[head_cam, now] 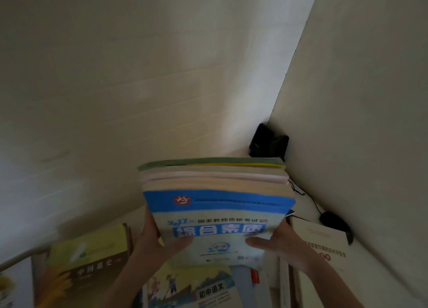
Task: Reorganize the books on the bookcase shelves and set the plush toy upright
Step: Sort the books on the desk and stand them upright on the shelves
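while my left hand (159, 236) and right hand (280, 243) clamp a stack of books (215, 201), thumbs pressed on the blue cover, more books (92, 261) below

You're holding a stack of books (217, 192) up in the middle of the view, its page edges facing you and tilted away toward the far wall. The nearest cover is blue and pale with Chinese lettering; a green cover and a yellow edge sit farthest. Below it, near left, a yellow-green book (92, 254) leans at an angle. An illustrated book (192, 287) lies near centre under the stack. A white book with red print (322, 247) rests to the right.
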Available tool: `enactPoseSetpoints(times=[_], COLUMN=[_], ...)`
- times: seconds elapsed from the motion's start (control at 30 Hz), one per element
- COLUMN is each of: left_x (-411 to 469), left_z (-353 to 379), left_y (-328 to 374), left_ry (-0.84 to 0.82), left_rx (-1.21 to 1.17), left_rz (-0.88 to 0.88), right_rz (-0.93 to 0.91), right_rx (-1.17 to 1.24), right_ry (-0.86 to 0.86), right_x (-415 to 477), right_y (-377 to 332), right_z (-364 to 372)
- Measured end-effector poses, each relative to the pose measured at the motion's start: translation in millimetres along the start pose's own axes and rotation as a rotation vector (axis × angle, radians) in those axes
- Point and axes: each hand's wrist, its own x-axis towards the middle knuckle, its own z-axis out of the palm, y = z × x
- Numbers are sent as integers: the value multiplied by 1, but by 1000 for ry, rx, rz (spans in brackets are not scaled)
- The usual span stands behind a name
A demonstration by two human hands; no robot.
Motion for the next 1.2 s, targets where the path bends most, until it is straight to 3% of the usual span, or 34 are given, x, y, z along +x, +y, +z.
enactPoseSetpoints(times=[0.17, 0.5, 0.63, 0.8, 0.93, 1.1, 1.2], left_x=[7, -5, -10, -6, -6, -12, -3], left_z=[10, 14, 13, 4, 14, 19, 9], left_y=[10, 11, -3, -14, -14, -30, -34], left_ry=[135, 257, 270, 230, 302, 222, 191], left_rx=[-49, -196, -39, 151, 236, 465, 658], left_rz=[67, 144, 190, 186, 274, 253, 540], right_rz=[-122, -206, -251, -456, -437, -414, -404], right_rx=[114, 110, 67, -268, -240, -208, -212], right_ry=[227, 325, 334, 515, 543, 565, 578], right_x=[-1, -11, -13, -7, 0, 5, 7], right_y=[-9, -2, 0, 15, 16, 25, 22], right_z=[18, 34, 42, 39, 38, 38, 39])
